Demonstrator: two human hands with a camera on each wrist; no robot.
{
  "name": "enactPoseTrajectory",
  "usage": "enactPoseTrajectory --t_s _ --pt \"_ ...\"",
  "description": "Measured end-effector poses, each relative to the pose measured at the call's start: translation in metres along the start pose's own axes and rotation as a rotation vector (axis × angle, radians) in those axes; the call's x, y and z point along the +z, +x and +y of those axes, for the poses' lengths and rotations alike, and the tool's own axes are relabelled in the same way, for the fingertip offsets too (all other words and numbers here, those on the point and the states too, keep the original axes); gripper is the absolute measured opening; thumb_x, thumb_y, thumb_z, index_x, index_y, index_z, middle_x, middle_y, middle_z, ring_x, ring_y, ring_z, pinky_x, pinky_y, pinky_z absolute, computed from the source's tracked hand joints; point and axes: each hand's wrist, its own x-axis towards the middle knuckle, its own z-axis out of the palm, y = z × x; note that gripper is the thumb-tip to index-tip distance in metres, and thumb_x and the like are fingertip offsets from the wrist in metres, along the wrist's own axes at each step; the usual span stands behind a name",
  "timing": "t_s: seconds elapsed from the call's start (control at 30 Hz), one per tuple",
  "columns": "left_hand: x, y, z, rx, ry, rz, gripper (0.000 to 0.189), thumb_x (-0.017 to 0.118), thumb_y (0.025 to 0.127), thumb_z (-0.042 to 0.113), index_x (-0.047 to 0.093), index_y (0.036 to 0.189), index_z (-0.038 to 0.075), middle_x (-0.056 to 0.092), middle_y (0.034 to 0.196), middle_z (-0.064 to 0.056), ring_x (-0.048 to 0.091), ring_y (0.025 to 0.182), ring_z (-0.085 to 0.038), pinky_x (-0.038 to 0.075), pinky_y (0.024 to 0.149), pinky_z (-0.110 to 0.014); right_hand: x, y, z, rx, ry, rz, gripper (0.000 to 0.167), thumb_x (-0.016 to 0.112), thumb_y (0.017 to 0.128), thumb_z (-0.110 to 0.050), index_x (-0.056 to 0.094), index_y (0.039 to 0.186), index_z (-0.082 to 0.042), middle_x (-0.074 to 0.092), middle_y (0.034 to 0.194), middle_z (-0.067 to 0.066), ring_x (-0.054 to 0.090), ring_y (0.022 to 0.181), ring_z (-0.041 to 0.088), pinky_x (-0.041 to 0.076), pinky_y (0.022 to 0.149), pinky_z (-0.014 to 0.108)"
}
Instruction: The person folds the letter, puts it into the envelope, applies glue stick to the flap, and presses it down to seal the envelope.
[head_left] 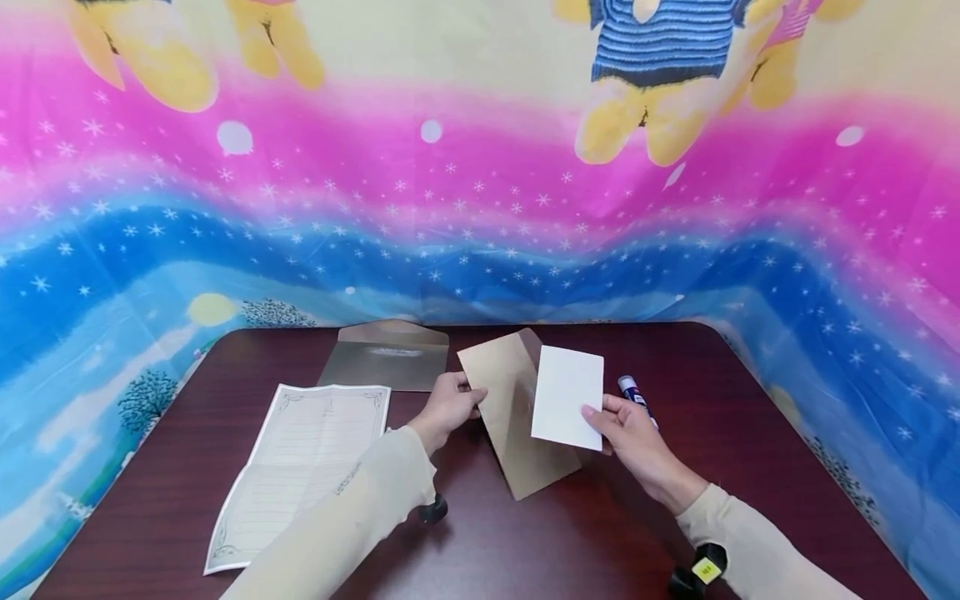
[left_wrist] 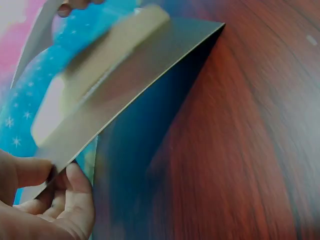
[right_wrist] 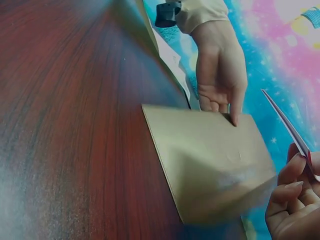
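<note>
My left hand (head_left: pixel 450 406) pinches the left edge of a brown paper envelope (head_left: pixel 517 450), thumb on top and fingers beneath. The envelope is held tilted over the table, its flap (left_wrist: pixel 125 45) folded open on the far side. A folded white paper (head_left: pixel 567 396) is pinched by its right edge in my right hand (head_left: pixel 633 442). It overlaps the envelope in the head view, while the right wrist view shows it apart from the envelope, seen nearly edge-on as a thin sheet (right_wrist: pixel 287 122).
A lined letter sheet (head_left: pixel 300 467) with an ornate border lies at the left. Behind it rests a second, darker envelope (head_left: pixel 386 362) with its flap raised. A glue stick (head_left: pixel 636 396) lies just beyond my right hand. A patterned cloth (head_left: pixel 480 208) hangs behind the table (head_left: pixel 480 550).
</note>
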Motion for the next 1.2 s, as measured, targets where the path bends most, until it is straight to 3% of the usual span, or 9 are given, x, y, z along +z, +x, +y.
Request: enactPoseTrajectory --t_s 0.2,0.33,0.43,0.57,0.83,1.0,1.2 --pt "-0.001 -0.009 -0.003 0.061 0.103 -0.029 0.026 0.04 0.105 0.009 0.047 0.13 0.002 0.066 0.107 -0.018 0.066 0.082 -0.017 0.057 0.07 -0.034 -0.003 -0.002 0.002 0.007 -0.009 -0.021 0.047 0.055 0.105 -0.026 0.051 0.135 0.01 0.079 0.101 -0.002 0.068 0.082 0.003 0.049 0.065 0.023" --pt "0.0 -0.017 -0.004 0.089 0.152 -0.022 0.032 0.047 0.096 0.002 0.041 0.127 0.002 0.059 0.115 -0.018 0.064 0.092 -0.02 0.055 0.073 -0.032 -0.003 -0.005 0.003 0.023 -0.025 -0.041 0.048 0.055 0.105 -0.027 0.05 0.137 0.009 0.078 0.109 0.006 0.069 0.084 0.004 0.051 0.068 0.024" --pt "0.001 -0.022 -0.005 0.098 0.122 -0.038 0.04 0.054 0.09 -0.004 0.044 0.128 -0.001 0.066 0.117 -0.023 0.068 0.095 -0.021 0.056 0.075 -0.032 -0.001 -0.007 0.003 0.029 -0.017 -0.058 0.05 0.054 0.105 -0.027 0.048 0.139 0.009 0.075 0.116 0.013 0.069 0.087 0.005 0.052 0.07 0.025" --pt "0.0 -0.029 -0.007 0.091 0.057 -0.064 0.03 0.058 0.095 -0.003 0.055 0.125 -0.007 0.073 0.108 -0.028 0.074 0.082 -0.023 0.061 0.067 -0.036 0.007 -0.009 0.005 0.015 0.012 -0.089 0.05 0.054 0.105 -0.026 0.047 0.139 0.011 0.075 0.117 0.015 0.07 0.087 0.005 0.052 0.069 0.025" --pt "-0.002 -0.042 -0.007 0.106 0.177 -0.078 0.028 0.054 0.104 0.011 0.054 0.126 -0.005 0.074 0.079 -0.021 0.064 0.049 -0.018 0.059 0.065 -0.043 0.023 -0.009 0.006 -0.021 0.048 -0.16 0.05 0.054 0.106 -0.023 0.046 0.138 0.015 0.077 0.111 0.011 0.07 0.085 0.004 0.051 0.066 0.022" --pt "-0.003 -0.05 -0.007 0.121 0.112 -0.085 0.038 0.052 0.104 0.009 0.048 0.136 -0.01 0.075 0.089 -0.027 0.071 0.061 -0.021 0.059 0.062 -0.038 0.024 -0.007 0.01 -0.012 0.061 -0.158 0.051 0.053 0.106 -0.022 0.044 0.139 0.016 0.073 0.118 0.02 0.072 0.092 0.004 0.057 0.076 0.023" --pt "-0.006 -0.055 -0.002 0.118 0.024 -0.097 0.032 0.051 0.105 0.008 0.051 0.133 -0.008 0.074 0.092 -0.029 0.074 0.071 -0.022 0.06 0.065 -0.042 0.016 -0.005 0.019 -0.016 0.056 -0.147 0.05 0.051 0.107 -0.02 0.042 0.14 0.017 0.07 0.121 0.027 0.072 0.095 0.004 0.059 0.084 0.024"
